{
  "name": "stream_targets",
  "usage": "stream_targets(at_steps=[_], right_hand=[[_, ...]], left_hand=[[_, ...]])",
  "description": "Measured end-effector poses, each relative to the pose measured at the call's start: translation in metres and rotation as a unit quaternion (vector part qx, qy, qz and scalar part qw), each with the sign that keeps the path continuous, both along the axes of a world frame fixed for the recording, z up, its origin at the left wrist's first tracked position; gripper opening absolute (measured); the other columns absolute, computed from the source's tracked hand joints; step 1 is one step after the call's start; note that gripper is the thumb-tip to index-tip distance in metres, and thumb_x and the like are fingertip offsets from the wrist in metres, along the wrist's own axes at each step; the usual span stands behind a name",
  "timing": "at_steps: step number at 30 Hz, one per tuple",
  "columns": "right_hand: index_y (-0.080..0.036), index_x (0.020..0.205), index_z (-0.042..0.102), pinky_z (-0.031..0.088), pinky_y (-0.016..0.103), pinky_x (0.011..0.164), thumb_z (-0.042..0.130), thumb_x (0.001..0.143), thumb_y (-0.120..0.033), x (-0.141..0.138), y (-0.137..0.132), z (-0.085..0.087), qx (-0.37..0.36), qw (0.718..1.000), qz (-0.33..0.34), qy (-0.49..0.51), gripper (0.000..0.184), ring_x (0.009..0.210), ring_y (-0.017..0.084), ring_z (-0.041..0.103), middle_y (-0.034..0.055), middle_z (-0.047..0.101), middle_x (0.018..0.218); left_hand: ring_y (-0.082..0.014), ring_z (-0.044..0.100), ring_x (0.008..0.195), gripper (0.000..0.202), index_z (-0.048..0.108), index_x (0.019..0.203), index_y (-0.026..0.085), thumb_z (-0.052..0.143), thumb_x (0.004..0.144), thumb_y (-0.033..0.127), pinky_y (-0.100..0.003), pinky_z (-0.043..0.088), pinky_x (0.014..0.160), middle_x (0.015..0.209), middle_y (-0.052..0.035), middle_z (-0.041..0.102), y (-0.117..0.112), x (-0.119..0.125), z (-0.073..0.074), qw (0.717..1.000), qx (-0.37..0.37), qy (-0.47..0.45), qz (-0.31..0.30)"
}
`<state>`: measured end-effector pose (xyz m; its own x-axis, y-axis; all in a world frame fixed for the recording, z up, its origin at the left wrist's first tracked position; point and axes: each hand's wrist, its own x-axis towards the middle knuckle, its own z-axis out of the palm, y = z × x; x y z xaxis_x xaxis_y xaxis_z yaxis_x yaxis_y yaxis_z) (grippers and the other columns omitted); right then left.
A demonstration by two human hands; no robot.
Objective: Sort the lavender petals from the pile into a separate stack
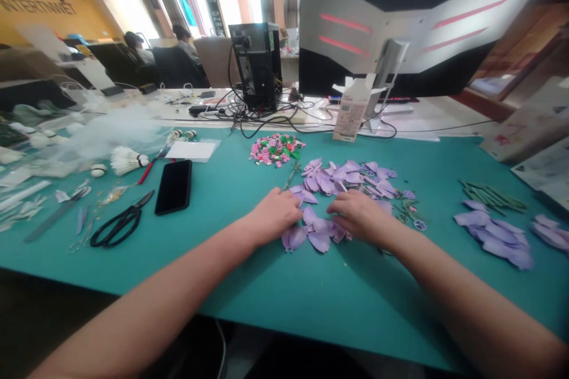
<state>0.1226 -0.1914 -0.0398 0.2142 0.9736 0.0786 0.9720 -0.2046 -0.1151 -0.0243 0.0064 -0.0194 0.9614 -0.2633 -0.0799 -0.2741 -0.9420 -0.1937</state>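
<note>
My left hand (pixel 279 214) rests among lilac petal-shaped pieces on the green mat, its fingers curled in; what they hold, if anything, is hidden. Beneath and beside it lie lilac petals (pixel 318 230) in a loose cluster. My right hand (pixel 359 213) reaches in from the other side, fingers bent and slightly apart, close to the same petals. Nothing shows between its fingertips. Behind both hands spreads a larger pile of lilac pieces (pixel 351 173). A thin green stem (pixel 292 175) lies just beyond my left hand.
Pink and green small pieces (pixel 278 149) are heaped farther back. To the right are green stems (pixel 491 195) and stacked lilac petals (pixel 495 234). A phone (pixel 173 187), black scissors (pixel 121 220) and a shuttlecock (pixel 128 160) lie left. An opened box (pixel 351 115) stands before the monitor (pixel 391 29).
</note>
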Motion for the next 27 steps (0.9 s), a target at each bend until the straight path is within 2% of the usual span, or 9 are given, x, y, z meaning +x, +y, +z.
stream_targets(at_steps=[6, 10, 12, 15, 19, 21, 23, 25, 27], right_hand=[[-0.019, 0.095, 0.072, 0.043, 0.033, 0.078, 0.057, 0.088, -0.015, 0.003, 0.002, 0.001, 0.062, 0.998, -0.005, 0.022, 0.017, 0.086, 0.021, 0.059, 0.0080, 0.069, 0.093], [-0.020, 0.090, 0.071, 0.044, 0.032, 0.078, 0.056, 0.088, -0.016, 0.004, -0.003, 0.006, 0.115, 0.987, -0.054, 0.095, 0.016, 0.086, 0.020, 0.062, 0.0067, 0.070, 0.090], [-0.021, 0.091, 0.070, 0.045, 0.030, 0.075, 0.056, 0.088, -0.020, -0.002, -0.003, 0.009, 0.148, 0.967, -0.083, 0.190, 0.014, 0.083, 0.019, 0.062, 0.0044, 0.071, 0.089], [-0.021, 0.091, 0.067, 0.045, 0.027, 0.068, 0.060, 0.086, -0.029, -0.012, 0.002, 0.008, 0.193, 0.909, -0.092, 0.358, 0.012, 0.076, 0.016, 0.061, 0.0018, 0.070, 0.085], [-0.020, 0.078, 0.060, 0.043, 0.026, 0.059, 0.063, 0.079, -0.031, -0.012, 0.004, 0.002, 0.235, 0.854, -0.124, 0.447, 0.012, 0.065, 0.015, 0.057, -0.0004, 0.065, 0.070], [-0.021, 0.077, 0.059, 0.042, 0.026, 0.058, 0.062, 0.077, -0.029, -0.002, -0.001, 0.001, 0.238, 0.859, -0.143, 0.430, 0.009, 0.062, 0.015, 0.056, -0.0013, 0.063, 0.068], [-0.021, 0.078, 0.061, 0.042, 0.026, 0.061, 0.060, 0.077, -0.025, 0.013, -0.009, 0.001, 0.233, 0.890, -0.161, 0.357, 0.004, 0.066, 0.015, 0.057, -0.0006, 0.065, 0.072], [-0.021, 0.080, 0.063, 0.041, 0.028, 0.065, 0.057, 0.079, -0.021, 0.029, -0.021, 0.002, 0.216, 0.923, -0.203, 0.244, 0.006, 0.070, 0.017, 0.059, 0.0009, 0.068, 0.077], [-0.022, 0.083, 0.064, 0.040, 0.028, 0.066, 0.055, 0.082, -0.020, 0.045, -0.032, 0.003, 0.183, 0.939, -0.250, 0.150, 0.010, 0.074, 0.018, 0.061, 0.0025, 0.070, 0.082]], left_hand=[[-0.0242, 0.059, 0.090, 0.010, 0.067, 0.075, 0.016, 0.061, 0.084, 0.014, -0.035, 0.029, 0.067, 0.088, -0.0086, 0.068, 0.004, 0.011, -0.003, 0.999, -0.013, 0.010, -0.028], [-0.0229, 0.060, 0.079, 0.008, 0.065, 0.074, 0.016, 0.059, 0.079, 0.013, -0.033, 0.031, 0.065, 0.079, -0.0078, 0.067, 0.008, 0.016, 0.001, 0.997, -0.072, -0.017, 0.027], [-0.0197, 0.059, 0.071, 0.009, 0.064, 0.076, 0.018, 0.056, 0.080, 0.014, -0.031, 0.032, 0.062, 0.073, -0.0047, 0.067, 0.003, 0.019, 0.006, 0.988, -0.133, -0.033, 0.069], [-0.0152, 0.058, 0.066, 0.008, 0.063, 0.081, 0.019, 0.055, 0.081, 0.017, -0.027, 0.035, 0.059, 0.074, -0.0006, 0.067, -0.018, 0.026, 0.011, 0.977, -0.187, -0.044, 0.091], [-0.0116, 0.059, 0.067, 0.012, 0.065, 0.088, 0.019, 0.054, 0.088, 0.023, -0.023, 0.039, 0.059, 0.078, 0.0015, 0.069, -0.037, 0.040, 0.014, 0.969, -0.221, -0.044, 0.102], [-0.0111, 0.061, 0.073, 0.015, 0.067, 0.095, 0.021, 0.054, 0.090, 0.027, -0.021, 0.043, 0.065, 0.085, 0.0025, 0.071, -0.028, 0.050, 0.015, 0.969, -0.221, -0.043, 0.104], [-0.0142, 0.062, 0.085, 0.018, 0.069, 0.101, 0.021, 0.056, 0.090, 0.026, -0.023, 0.045, 0.074, 0.094, -0.0005, 0.072, -0.010, 0.063, 0.013, 0.971, -0.196, -0.057, 0.124], [-0.0212, 0.061, 0.095, 0.018, 0.072, 0.095, 0.019, 0.056, 0.088, 0.020, -0.030, 0.045, 0.080, 0.098, -0.0077, 0.070, 0.011, 0.076, 0.010, 0.972, -0.151, -0.078, 0.160], [-0.0267, 0.059, 0.100, 0.020, 0.075, 0.088, 0.018, 0.055, 0.087, 0.017, -0.036, 0.043, 0.081, 0.097, -0.0120, 0.068, 0.027, 0.086, 0.005, 0.974, -0.106, -0.083, 0.181]])
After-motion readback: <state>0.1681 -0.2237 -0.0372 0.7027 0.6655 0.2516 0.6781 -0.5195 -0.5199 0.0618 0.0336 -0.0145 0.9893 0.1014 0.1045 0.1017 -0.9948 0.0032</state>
